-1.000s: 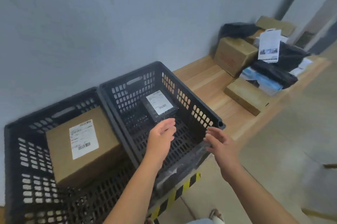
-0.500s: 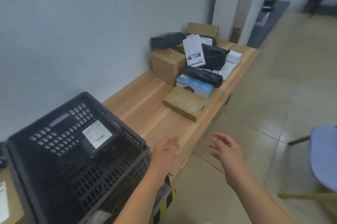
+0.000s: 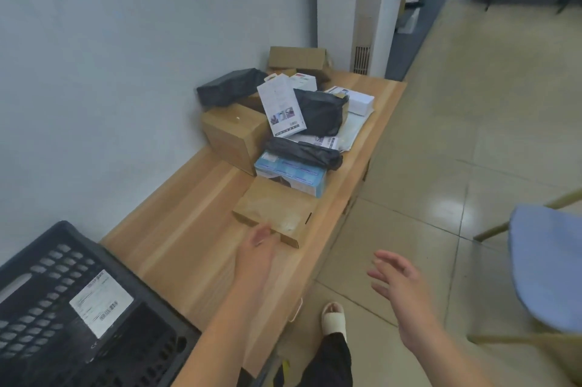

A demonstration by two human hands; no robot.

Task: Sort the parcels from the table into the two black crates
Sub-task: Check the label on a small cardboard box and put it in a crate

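Left hand [image 3: 255, 252] farther forward now, fingertips at the flat brown parcel [image 3: 274, 207]

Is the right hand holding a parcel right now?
No, the right hand hangs open over the tiled floor, fingers spread, with nothing in it.

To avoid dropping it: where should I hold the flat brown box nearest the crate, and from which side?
Probably its near edge, from your side: the box lies flat and thin, the blue box blocks its far side, and the left hand is at that edge.
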